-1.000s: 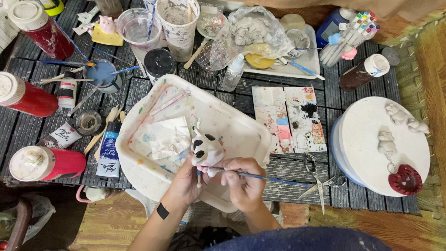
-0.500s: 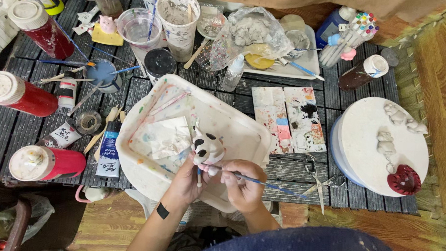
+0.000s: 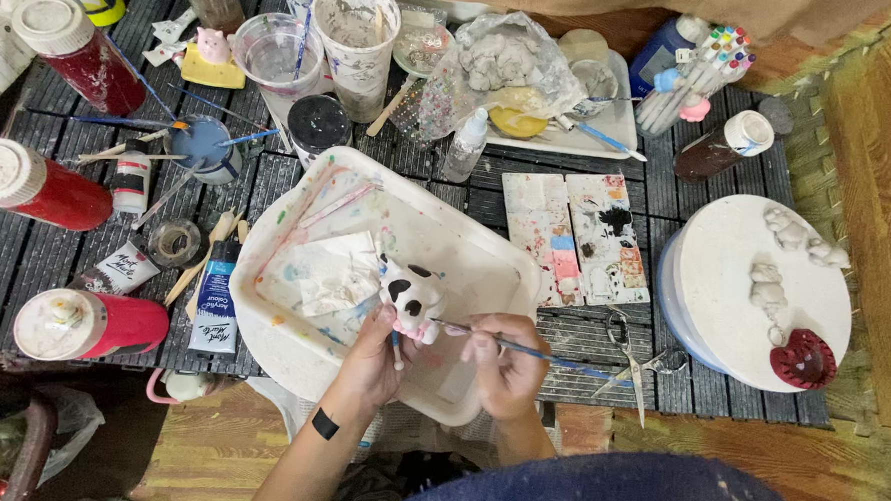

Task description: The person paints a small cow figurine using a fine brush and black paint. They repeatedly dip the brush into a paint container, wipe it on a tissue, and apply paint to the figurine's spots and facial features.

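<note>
Left grip holds cow figurine; right grip holds brush.

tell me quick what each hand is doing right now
Left hand: closed on the cow figurine.
Right hand: closed on the paintbrush.

Left hand grips small white clay cow figurine with black spots over white plastic tray; right hand holds thin blue-handled paintbrush, tip touching figurine.
</note>
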